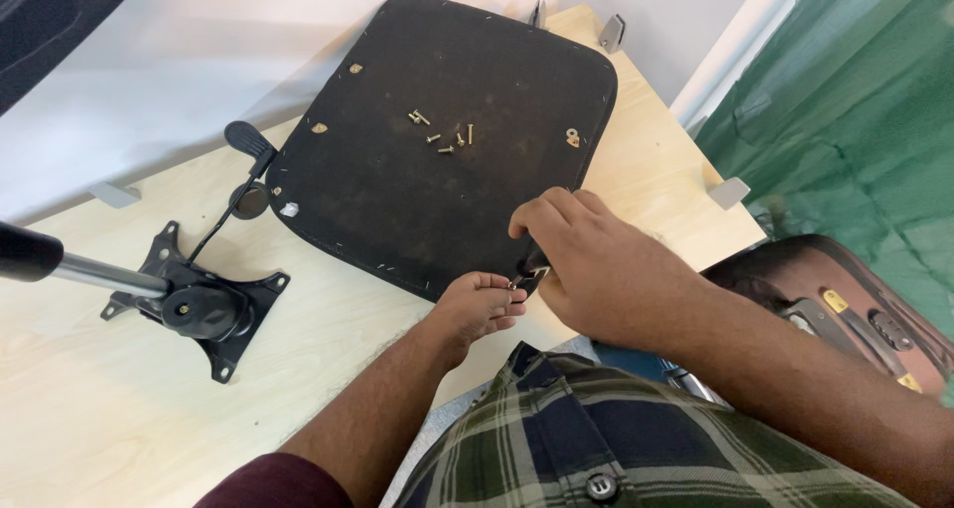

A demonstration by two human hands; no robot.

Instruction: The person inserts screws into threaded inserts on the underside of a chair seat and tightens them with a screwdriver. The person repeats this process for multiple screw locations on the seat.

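An upturned black chair seat (447,200) lies on a light wooden table (89,399). Several small brass screws (442,132) rest loose on its underside. At the seat's near edge, my left hand (475,304) pinches a small metal piece with its fingertips. My right hand (596,259) curls over the same edge right beside it, fingers closed on a small dark part that they mostly hide. The two hands touch at that spot.
A black chair tilt mechanism (199,304) with a chrome lever (94,272) and a black paddle handle (248,142) lies left of the seat. A brown case (845,309) stands on the green floor (865,110) at right. Metal brackets (730,190) line the table edge.
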